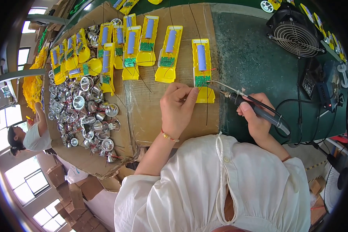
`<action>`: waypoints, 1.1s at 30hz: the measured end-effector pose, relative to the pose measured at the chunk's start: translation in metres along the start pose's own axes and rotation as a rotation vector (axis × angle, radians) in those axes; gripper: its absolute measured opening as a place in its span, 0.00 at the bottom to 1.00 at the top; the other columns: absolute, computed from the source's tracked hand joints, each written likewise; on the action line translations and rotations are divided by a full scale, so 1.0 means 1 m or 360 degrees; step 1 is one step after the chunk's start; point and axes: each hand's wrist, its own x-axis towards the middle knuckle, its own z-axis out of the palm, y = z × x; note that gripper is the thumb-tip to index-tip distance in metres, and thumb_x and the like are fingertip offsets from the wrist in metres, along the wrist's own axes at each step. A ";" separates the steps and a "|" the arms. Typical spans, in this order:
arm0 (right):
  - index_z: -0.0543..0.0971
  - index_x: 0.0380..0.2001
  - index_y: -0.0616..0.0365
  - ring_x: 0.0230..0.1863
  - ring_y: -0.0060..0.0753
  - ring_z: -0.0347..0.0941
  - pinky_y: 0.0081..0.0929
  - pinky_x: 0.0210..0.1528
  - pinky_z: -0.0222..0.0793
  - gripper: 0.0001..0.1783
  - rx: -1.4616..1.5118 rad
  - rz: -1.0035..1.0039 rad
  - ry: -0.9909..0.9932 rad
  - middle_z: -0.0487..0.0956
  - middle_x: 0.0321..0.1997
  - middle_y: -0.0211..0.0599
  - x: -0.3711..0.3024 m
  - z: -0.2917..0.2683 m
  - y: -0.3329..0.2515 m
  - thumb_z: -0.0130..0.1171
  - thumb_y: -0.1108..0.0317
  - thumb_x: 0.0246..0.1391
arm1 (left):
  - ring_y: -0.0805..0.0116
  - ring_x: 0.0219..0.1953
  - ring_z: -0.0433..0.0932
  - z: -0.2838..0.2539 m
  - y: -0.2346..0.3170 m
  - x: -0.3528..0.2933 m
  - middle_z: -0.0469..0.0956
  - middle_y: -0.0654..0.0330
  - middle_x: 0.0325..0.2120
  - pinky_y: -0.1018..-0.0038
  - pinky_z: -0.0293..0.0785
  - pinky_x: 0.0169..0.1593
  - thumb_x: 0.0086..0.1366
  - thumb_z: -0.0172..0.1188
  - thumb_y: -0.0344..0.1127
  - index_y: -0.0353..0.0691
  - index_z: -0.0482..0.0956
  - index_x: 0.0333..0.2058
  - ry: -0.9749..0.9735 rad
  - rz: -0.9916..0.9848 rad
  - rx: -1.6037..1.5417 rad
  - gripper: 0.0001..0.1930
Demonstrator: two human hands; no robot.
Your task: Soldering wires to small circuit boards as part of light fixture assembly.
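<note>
In my right hand (259,116) is a soldering iron (265,112) with a black handle and a thin curved metal tube along it. Its tip reaches the green circuit board (202,81) in a yellow plastic casing (205,96). A blue cylindrical battery (201,58) lies in the casing above the board, and a dark wire runs past its lower end. Beside the board's left edge, my left hand (178,106) is closed in a pinch. What its fingertips hold is too small to make out.
More yellow casings (169,54) with batteries and boards lie at the left, some stacked. A heap of silver reflector cups (78,102) fills a cardboard box. A black fan (295,36) and a soldering station (328,92) stand at the right. Another person (36,135) is at far left.
</note>
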 end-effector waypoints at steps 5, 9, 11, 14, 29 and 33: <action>0.72 0.30 0.65 0.22 0.17 0.71 0.14 0.25 0.66 0.08 0.0018 -0.0016 -0.0013 0.77 0.22 0.35 0.005 0.006 0.002 0.59 0.73 0.48 | 0.80 0.21 0.68 0.004 0.000 0.004 0.71 0.62 0.23 0.83 0.64 0.24 0.55 0.60 0.28 0.30 0.76 0.24 0.0016 0.0052 0.0067 0.07; 0.72 0.30 0.65 0.23 0.17 0.71 0.15 0.25 0.66 0.08 0.0030 0.0019 -0.0022 0.77 0.22 0.35 0.006 0.009 0.001 0.59 0.73 0.48 | 0.80 0.21 0.68 0.005 -0.001 0.006 0.71 0.62 0.23 0.83 0.65 0.25 0.55 0.60 0.28 0.29 0.75 0.23 0.0015 0.0036 0.0081 0.07; 0.71 0.31 0.65 0.23 0.19 0.71 0.16 0.25 0.67 0.09 -0.0005 0.0011 -0.0053 0.76 0.22 0.36 0.007 0.008 0.001 0.58 0.72 0.49 | 0.80 0.21 0.68 0.005 -0.002 0.006 0.71 0.62 0.23 0.83 0.65 0.25 0.55 0.60 0.27 0.29 0.75 0.23 0.0018 0.0044 0.0090 0.06; 0.71 0.31 0.66 0.23 0.21 0.71 0.18 0.26 0.69 0.09 -0.0058 -0.0012 -0.0099 0.75 0.23 0.37 0.008 0.008 0.003 0.57 0.72 0.50 | 0.80 0.21 0.68 0.007 -0.001 0.007 0.71 0.62 0.23 0.82 0.65 0.25 0.55 0.60 0.27 0.29 0.75 0.23 0.0026 0.0011 0.0043 0.06; 0.71 0.32 0.66 0.24 0.22 0.73 0.17 0.26 0.68 0.10 -0.0094 -0.0274 -0.0008 0.77 0.23 0.39 0.002 -0.003 0.003 0.59 0.74 0.47 | 0.69 0.18 0.72 0.006 -0.003 0.007 0.72 0.58 0.20 0.76 0.67 0.24 0.52 0.61 0.29 0.32 0.75 0.20 0.0058 0.0011 0.0093 0.07; 0.71 0.32 0.67 0.24 0.23 0.73 0.17 0.27 0.69 0.09 -0.0042 -0.0253 0.0069 0.76 0.25 0.40 0.001 -0.006 0.004 0.58 0.74 0.48 | 0.69 0.18 0.72 0.005 -0.003 0.008 0.72 0.58 0.20 0.76 0.67 0.24 0.53 0.61 0.29 0.32 0.76 0.21 0.0057 0.0023 0.0137 0.07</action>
